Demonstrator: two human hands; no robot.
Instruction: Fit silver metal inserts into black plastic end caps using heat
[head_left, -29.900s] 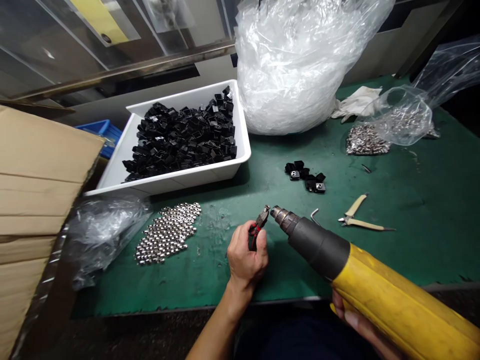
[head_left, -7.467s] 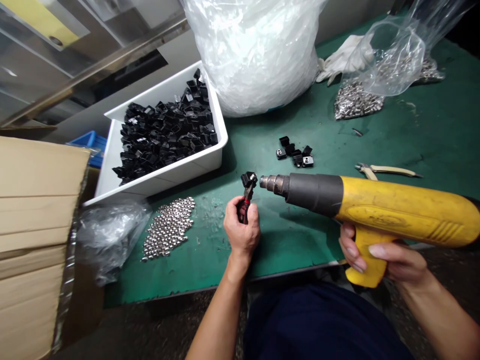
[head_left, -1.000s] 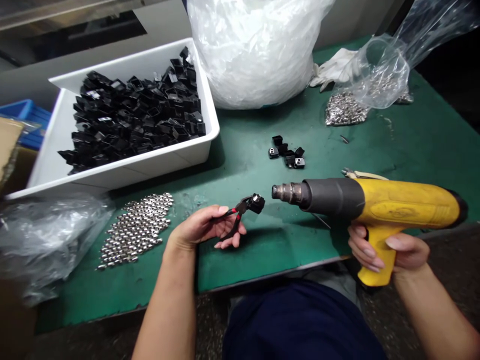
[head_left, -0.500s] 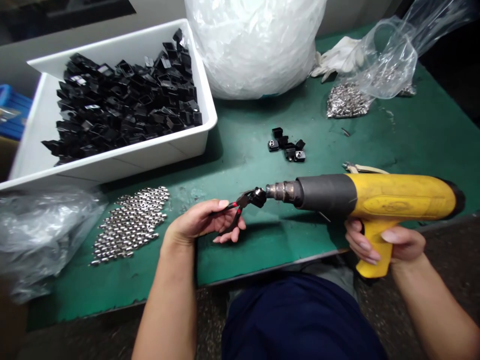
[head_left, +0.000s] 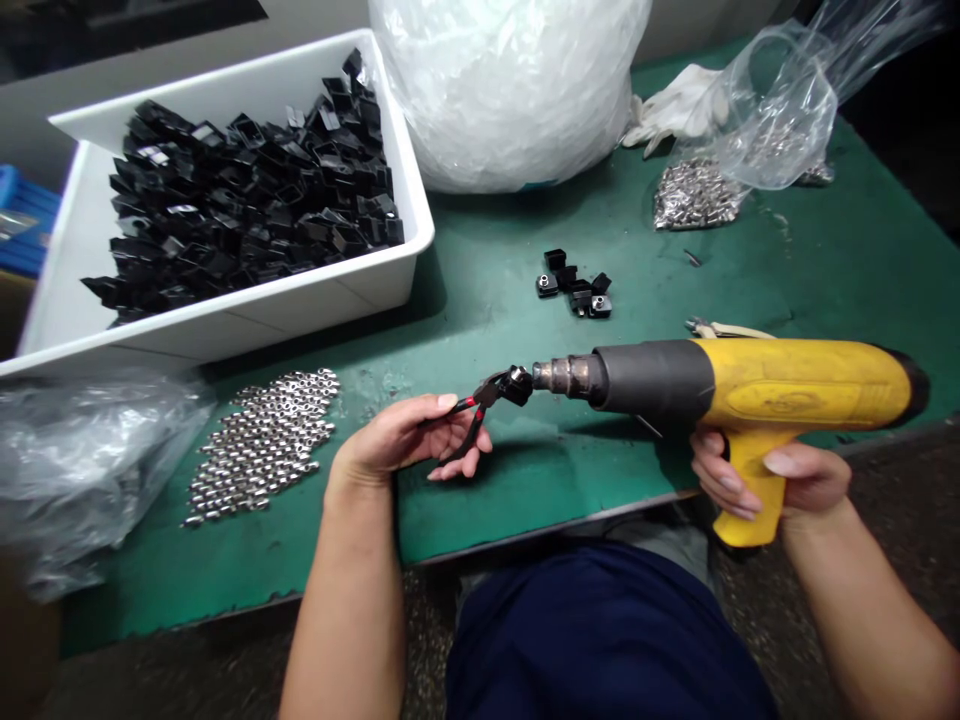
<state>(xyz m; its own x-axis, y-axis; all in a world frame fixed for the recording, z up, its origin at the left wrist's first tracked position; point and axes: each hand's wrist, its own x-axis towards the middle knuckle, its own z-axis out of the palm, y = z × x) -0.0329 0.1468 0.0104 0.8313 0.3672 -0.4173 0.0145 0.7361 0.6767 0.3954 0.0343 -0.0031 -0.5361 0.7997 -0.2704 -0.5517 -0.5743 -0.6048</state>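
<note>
The right hand is holding the yellow heat gun, its fingers wrapping around the grip. Off the gun's nozzle end, the left hand is pinching red-and-black pliers, thumb on one handle and fingers curling against the other. The pliers' tips are carrying a black piece with a metal fitting right at the gun's nozzle; whether the two are touching, I cannot tell. Well left of the gun, small metal parts are lying in a patch on the green surface. Just beyond the gun's barrel, cream-handled cutters are lying partly hidden. Farther beyond the nozzle, several black pieces are sitting in a loose cluster. Beyond and left of the gun, a white bin is holding a heap of black parts. Farthest beyond the gun, a large plastic bag and a white glove are resting.
</note>
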